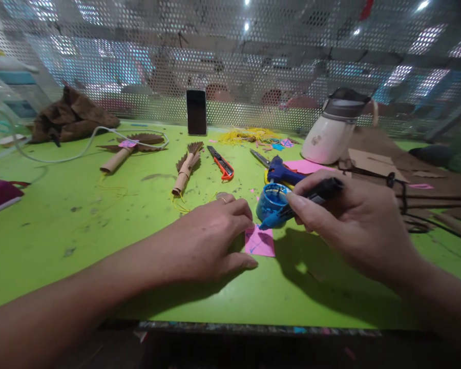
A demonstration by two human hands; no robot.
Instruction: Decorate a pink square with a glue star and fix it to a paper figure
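A small square of pink paper (260, 243) with blue star-like lines lies flat on the green table (149, 215). My left hand (218, 236) rests at the paper's left side, fingertips at its edge and thumb apart below. In my right hand (341, 220) is a black marker (311, 199) with a blue front end, pinched between thumb and fingers. The marker's tip is at the upper edge of the paper. Just behind it stands a blue-stained open jar (268, 202), partly covered by the marker.
Beyond my hands lie an orange cutter (223, 166), a blue glue gun (282, 171) and two brown paper rolls (117, 160) (181, 178) with leaf-shaped pieces. A phone (196, 113) leans at the mesh screen (146, 66). Farther right stands a white jug (328, 133).
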